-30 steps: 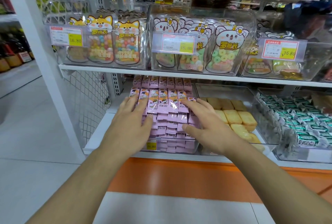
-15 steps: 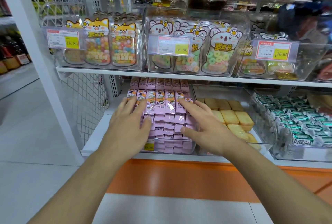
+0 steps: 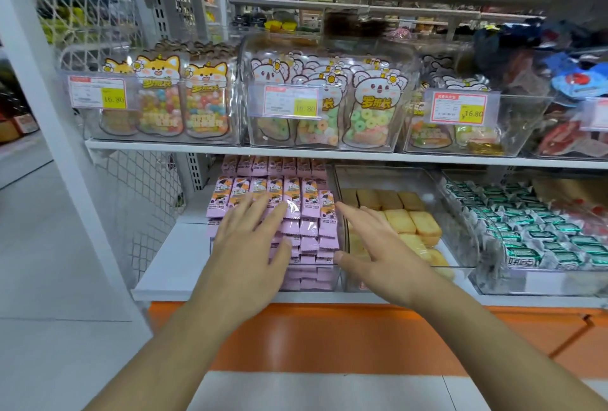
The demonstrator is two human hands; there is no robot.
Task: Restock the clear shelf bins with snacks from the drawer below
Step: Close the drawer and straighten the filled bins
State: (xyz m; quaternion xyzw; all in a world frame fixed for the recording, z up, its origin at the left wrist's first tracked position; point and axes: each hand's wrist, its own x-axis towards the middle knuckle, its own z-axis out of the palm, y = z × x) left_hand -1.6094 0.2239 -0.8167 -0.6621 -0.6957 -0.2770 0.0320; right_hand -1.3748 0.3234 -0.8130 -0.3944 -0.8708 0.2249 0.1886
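Rows of pink snack packets [image 3: 304,201] fill a clear bin [image 3: 330,274] on the lower shelf. My left hand [image 3: 251,242] lies flat over the front packets with straight, spread fingers. My right hand [image 3: 375,251] hovers with straight fingers over the divide between that bin and the neighbouring clear bin [image 3: 459,239] of yellow cakes [image 3: 413,223]. Neither hand holds anything. The orange drawer front [image 3: 329,335] lies shut below the shelf.
A bin of green-wrapped snacks [image 3: 539,239] sits at the lower right. The upper shelf [image 3: 230,149] carries clear bins of candy bags with price tags [image 3: 291,101]. A white upright [image 3: 49,107] and wire mesh [image 3: 144,186] close off the left side.
My right hand has slid rightward off the pink packets toward the yellow cake bin. The left hand has shifted a little right across the packets. The view has tilted slightly.
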